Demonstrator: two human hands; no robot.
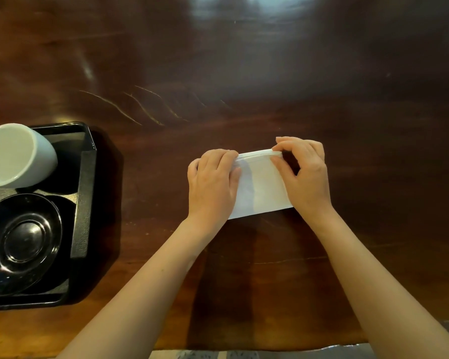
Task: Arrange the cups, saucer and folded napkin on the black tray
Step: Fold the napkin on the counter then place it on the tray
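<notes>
A white folded napkin (259, 186) lies on the dark wooden table near the middle. My left hand (211, 182) presses on its left end, fingers curled over the far folded edge. My right hand (305, 174) pinches the far right corner of the fold. At the left edge sits the black tray (84, 203). A white cup (16, 155) stands at the tray's far end, and a glossy black saucer (21, 242) lies in its near half. Only one cup shows; the tray's left part is cut off by the frame.
The brown wooden table (244, 73) stretches wide beyond and to the right of the napkin, with light scratches at centre left. Its near edge runs along the bottom of the view, with a grey floor below.
</notes>
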